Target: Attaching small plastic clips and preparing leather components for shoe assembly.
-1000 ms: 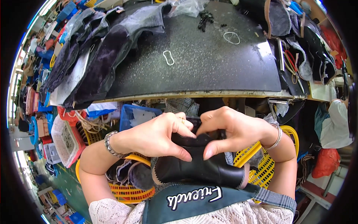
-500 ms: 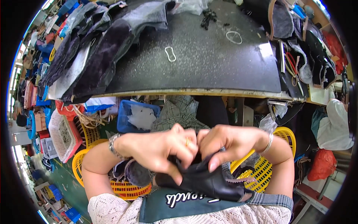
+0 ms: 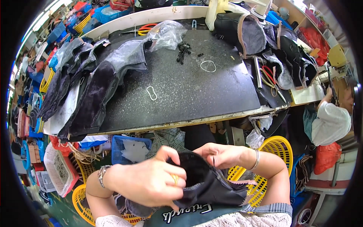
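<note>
The fingers (image 3: 172,178) of the left hand (image 3: 145,181) are curled closed around the near side of a black, soft, leather-like boot upper with a pinked zigzag edge (image 3: 211,185), the thumb pressed over its rim. The fingers (image 3: 211,151) of the right hand (image 3: 223,155) are pinched shut on the far rim of the same piece, so that its opening is held spread between the two hands. The boot upper is held in the lap, just below the near edge of the dark, speckled table (image 3: 189,90).

A slip is judged possible: the material looks limp and smooth, and if the right-hand pinch were loosened, the rim could fold shut or the piece could drop toward the yellow plastic basket (image 3: 276,151) lying below the table edge, to the right of the hands. A strained seam is also judged possible if the rim is pulled too hard between the two grips.

On the table, well beyond the hands, two white loops of cord (image 3: 151,93) are seen. Dark suede-like pieces (image 3: 94,94) are draped over the table's left side, and more dark uppers (image 3: 242,30) are piled at its far right. A blue plastic crate (image 3: 128,145) sits under the table's near edge, left of the hands.
</note>
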